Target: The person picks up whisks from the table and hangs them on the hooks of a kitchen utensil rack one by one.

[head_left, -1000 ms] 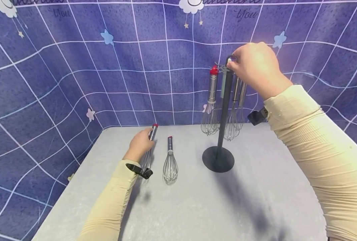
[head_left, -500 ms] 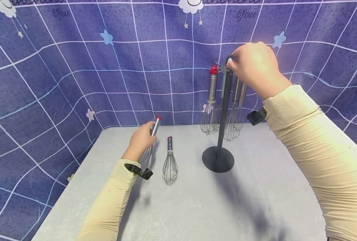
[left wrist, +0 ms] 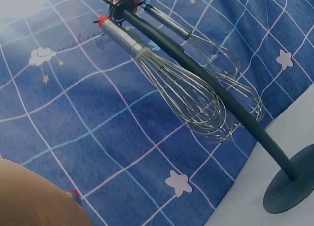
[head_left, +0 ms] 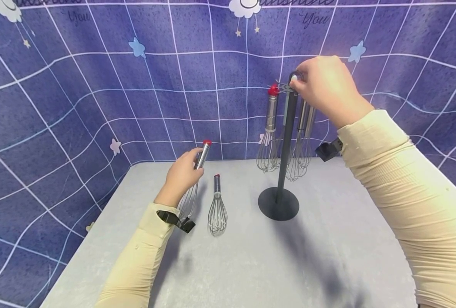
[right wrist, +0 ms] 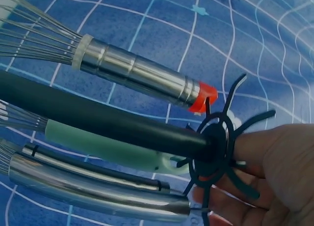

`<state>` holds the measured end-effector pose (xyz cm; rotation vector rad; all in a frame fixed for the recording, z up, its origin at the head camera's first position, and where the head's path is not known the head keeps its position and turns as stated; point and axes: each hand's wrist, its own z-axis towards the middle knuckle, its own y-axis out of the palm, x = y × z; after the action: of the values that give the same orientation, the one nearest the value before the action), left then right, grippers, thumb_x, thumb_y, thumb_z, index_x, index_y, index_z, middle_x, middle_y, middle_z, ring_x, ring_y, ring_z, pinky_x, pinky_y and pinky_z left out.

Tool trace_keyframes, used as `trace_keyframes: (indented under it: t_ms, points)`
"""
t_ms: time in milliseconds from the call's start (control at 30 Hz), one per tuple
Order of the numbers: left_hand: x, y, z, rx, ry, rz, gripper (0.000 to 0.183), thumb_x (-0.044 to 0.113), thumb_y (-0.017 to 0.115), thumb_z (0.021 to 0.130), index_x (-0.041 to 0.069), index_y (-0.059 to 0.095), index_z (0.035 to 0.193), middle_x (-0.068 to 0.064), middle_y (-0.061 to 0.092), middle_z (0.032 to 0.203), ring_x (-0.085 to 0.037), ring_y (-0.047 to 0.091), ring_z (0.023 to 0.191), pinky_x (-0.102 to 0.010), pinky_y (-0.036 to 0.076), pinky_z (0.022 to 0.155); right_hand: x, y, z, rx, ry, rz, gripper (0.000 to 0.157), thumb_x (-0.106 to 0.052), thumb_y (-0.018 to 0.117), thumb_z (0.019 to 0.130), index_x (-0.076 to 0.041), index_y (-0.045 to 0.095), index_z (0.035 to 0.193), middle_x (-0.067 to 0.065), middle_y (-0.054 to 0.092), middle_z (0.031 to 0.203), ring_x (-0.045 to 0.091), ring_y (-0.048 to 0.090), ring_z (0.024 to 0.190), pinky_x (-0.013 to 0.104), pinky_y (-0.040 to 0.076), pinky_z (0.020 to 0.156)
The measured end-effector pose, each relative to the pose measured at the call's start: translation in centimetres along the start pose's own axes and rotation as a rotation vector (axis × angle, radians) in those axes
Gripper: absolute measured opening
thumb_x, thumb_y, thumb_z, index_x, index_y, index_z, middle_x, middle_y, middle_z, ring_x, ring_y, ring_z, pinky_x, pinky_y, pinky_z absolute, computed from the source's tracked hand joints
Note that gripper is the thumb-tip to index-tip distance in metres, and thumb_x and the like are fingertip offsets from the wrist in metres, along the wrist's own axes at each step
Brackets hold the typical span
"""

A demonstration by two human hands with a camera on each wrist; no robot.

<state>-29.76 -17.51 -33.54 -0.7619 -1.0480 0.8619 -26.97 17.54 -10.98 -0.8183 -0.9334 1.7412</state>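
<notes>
My left hand [head_left: 182, 176] grips a steel whisk [head_left: 203, 154] with a red end cap, handle tilted up and wires partly hidden behind the wrist. In the left wrist view only part of this hand [left wrist: 37, 196] and a bit of the red cap show. My right hand [head_left: 326, 87] pinches the loop atop a black rack [head_left: 287, 137]. From the rack's hooks hang a red-capped whisk [head_left: 271, 113], a whisk with a pale green handle [right wrist: 98, 145] and two steel-handled whisks [right wrist: 98, 186]. Another red-capped whisk [head_left: 217, 209] lies on the table.
The rack's round base [head_left: 268, 205] stands on the light grey table [head_left: 243, 265]. A blue gridded cloth [head_left: 155, 94] with stars and clouds hangs behind and at the sides. Hooks [right wrist: 240, 88] stick out around the rack's top.
My left hand has lifted the whisk and shifted it slightly right, so its red cap is higher now. The right hand stays on the rack's loop.
</notes>
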Motion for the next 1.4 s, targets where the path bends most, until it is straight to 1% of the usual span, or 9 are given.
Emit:
trace_keyframes:
  t_ms: [100, 200, 333, 433, 600, 800, 933, 1067, 1400]
  points:
    - [0.3, -0.1, 0.0, 0.006, 0.017, -0.009, 0.065, 0.016, 0.068, 0.087, 0.019, 0.048, 0.149, -0.011, 0.066, 0.122, -0.029, 0.064, 0.096, -0.049, 0.052, 0.081, 0.6, 0.0, 0.1, -0.028, -0.016, 0.077, 0.039, -0.026, 0.057, 0.101, -0.003, 0.065, 0.132, 0.019, 0.071, 0.114, 0.039, 0.064, 0.108, 0.055, 0.045, 0.101]
    - [0.5, -0.3, 0.1, 0.014, 0.033, -0.018, 0.064, 0.016, 0.068, 0.087, 0.019, 0.049, 0.148, -0.012, 0.065, 0.122, -0.031, 0.064, 0.099, -0.051, 0.052, 0.083, 1.1, 0.0, 0.3, -0.063, -0.020, 0.158, 0.041, -0.025, 0.057, 0.101, -0.005, 0.062, 0.137, 0.019, 0.069, 0.120, 0.035, 0.062, 0.112, 0.053, 0.043, 0.103]
    - [1.1, -0.6, 0.1, 0.023, 0.038, -0.016, 0.065, 0.017, 0.069, 0.087, 0.021, 0.049, 0.149, -0.011, 0.065, 0.121, -0.033, 0.065, 0.104, -0.052, 0.052, 0.083, 1.8, 0.1, 0.5, -0.119, -0.004, 0.239, 0.043, -0.027, 0.056, 0.102, -0.010, 0.059, 0.142, 0.015, 0.066, 0.128, 0.032, 0.057, 0.117, 0.052, 0.040, 0.104]
    - [1.7, -0.9, -0.1, 0.025, 0.048, -0.032, 0.065, 0.018, 0.069, 0.088, 0.023, 0.048, 0.149, -0.011, 0.065, 0.122, -0.033, 0.065, 0.104, -0.052, 0.052, 0.082, 2.1, 0.1, 0.5, -0.151, 0.009, 0.266, 0.043, -0.030, 0.055, 0.103, -0.013, 0.058, 0.143, 0.012, 0.064, 0.130, 0.030, 0.053, 0.113, 0.050, 0.039, 0.097]
    - [2.7, -1.2, -0.2, 0.055, 0.083, -0.062, 0.065, 0.018, 0.070, 0.088, 0.025, 0.048, 0.149, -0.008, 0.065, 0.121, -0.028, 0.063, 0.092, -0.047, 0.052, 0.073, 1.9, 0.2, 0.5, -0.152, 0.007, 0.279, 0.040, -0.029, 0.056, 0.102, -0.013, 0.062, 0.138, 0.010, 0.066, 0.120, 0.025, 0.053, 0.101, 0.040, 0.038, 0.085]
    - [4.3, -1.6, -0.3, 0.100, 0.136, -0.113, 0.065, 0.019, 0.072, 0.088, 0.027, 0.049, 0.148, -0.003, 0.065, 0.121, -0.019, 0.062, 0.081, -0.040, 0.051, 0.068, 1.7, 0.4, 0.5, -0.138, 0.008, 0.288, 0.037, -0.027, 0.056, 0.101, -0.012, 0.064, 0.135, 0.011, 0.068, 0.117, 0.024, 0.055, 0.100, 0.041, 0.039, 0.087]
    - [5.4, -1.9, -0.5, 0.117, 0.165, -0.153, 0.065, 0.019, 0.073, 0.088, 0.028, 0.049, 0.147, -0.003, 0.064, 0.123, -0.015, 0.065, 0.079, -0.038, 0.052, 0.068, 1.6, 0.6, 0.5, -0.137, 0.022, 0.292, 0.038, -0.028, 0.056, 0.101, -0.013, 0.064, 0.135, 0.011, 0.069, 0.122, 0.026, 0.057, 0.106, 0.045, 0.040, 0.093]
    - [6.1, -2.2, -0.6, 0.132, 0.186, -0.158, 0.064, 0.019, 0.073, 0.088, 0.028, 0.050, 0.147, -0.002, 0.064, 0.120, -0.014, 0.064, 0.078, -0.037, 0.051, 0.068, 1.5, 0.5, 0.5, -0.139, 0.036, 0.303, 0.039, -0.030, 0.056, 0.102, -0.014, 0.063, 0.136, 0.009, 0.068, 0.128, 0.028, 0.057, 0.112, 0.049, 0.040, 0.099]
    - [7.5, -3.1, -1.1, 0.163, 0.223, -0.204, 0.065, 0.016, 0.073, 0.088, 0.027, 0.050, 0.147, -0.002, 0.063, 0.122, -0.012, 0.064, 0.071, -0.034, 0.051, 0.061, 1.1, 0.3, 0.5, -0.129, 0.025, 0.274, 0.039, -0.029, 0.055, 0.101, -0.013, 0.063, 0.136, 0.009, 0.069, 0.123, 0.028, 0.057, 0.107, 0.048, 0.041, 0.095]
